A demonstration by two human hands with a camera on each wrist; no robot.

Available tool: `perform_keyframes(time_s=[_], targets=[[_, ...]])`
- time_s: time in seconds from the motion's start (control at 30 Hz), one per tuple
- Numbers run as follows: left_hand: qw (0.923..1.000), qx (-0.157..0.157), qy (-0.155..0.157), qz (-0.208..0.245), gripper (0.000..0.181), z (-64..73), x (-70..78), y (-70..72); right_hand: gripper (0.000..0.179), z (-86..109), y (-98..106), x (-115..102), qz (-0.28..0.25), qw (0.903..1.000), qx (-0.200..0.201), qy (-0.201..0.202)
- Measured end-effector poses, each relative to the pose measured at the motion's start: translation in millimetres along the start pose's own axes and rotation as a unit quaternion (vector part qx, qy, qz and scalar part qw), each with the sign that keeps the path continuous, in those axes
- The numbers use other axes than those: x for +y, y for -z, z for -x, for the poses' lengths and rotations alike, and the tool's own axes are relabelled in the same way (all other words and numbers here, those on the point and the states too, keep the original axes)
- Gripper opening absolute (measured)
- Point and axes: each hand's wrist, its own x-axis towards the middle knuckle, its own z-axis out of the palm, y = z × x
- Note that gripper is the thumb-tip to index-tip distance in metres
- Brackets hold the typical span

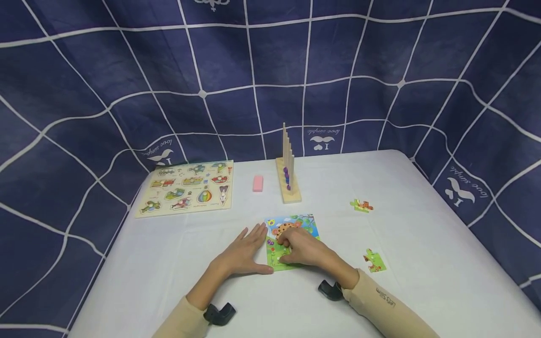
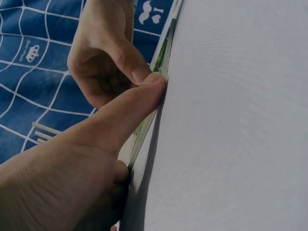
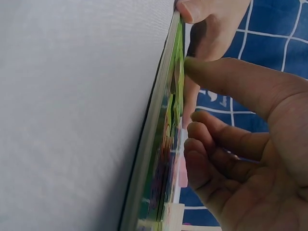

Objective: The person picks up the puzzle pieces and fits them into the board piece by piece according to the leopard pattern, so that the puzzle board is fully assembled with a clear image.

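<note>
A square jigsaw puzzle (image 1: pixel 274 256) with a spotted animal, green grass and blue sky lies flat on the table before me. My left hand (image 1: pixel 243 253) rests along its left side with fingers spread, the thumb touching the lower left corner. Over the puzzle, my right hand (image 1: pixel 306 249) presses its thumb (image 3: pixel 211 73) onto the green lower part, while its other fingers bend loosely above the surface, holding nothing. The right hand hides part of the picture. Two loose jigsaw pieces lie to the right, one farther off (image 1: pixel 361 205) and one nearer (image 1: pixel 374 261).
At the back left lies a wooden knob puzzle board (image 1: pixel 198 188) with vehicle shapes. A pink block (image 1: pixel 258 183) lies beyond the jigsaw. Beside it stands a wooden peg stand (image 1: pixel 290 196) with upright rods and purple and blue beads. A blue checked curtain (image 1: pixel 279 61) surrounds the white table (image 1: pixel 422 220).
</note>
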Motion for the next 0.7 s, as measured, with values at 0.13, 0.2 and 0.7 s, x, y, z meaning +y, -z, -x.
perform_keyframes(time_s=[0.13,0.2,0.7], targets=[[1.0,-0.001,0.0,-0.001,0.118,-0.4,0.0,-0.1,0.036,-0.3,0.2,0.8,-0.001,0.9999,0.001,0.013],[1.0,-0.001,0.001,0.0,0.118,-0.1,0.5,0.6,0.034,-0.7,-0.4,1.2,0.001,0.9998,-0.002,0.018],[1.0,-0.001,0.003,0.0,0.117,0.2,1.3,1.6,0.033,-1.7,-3.6,-0.3,0.006,0.9999,-0.014,0.007]])
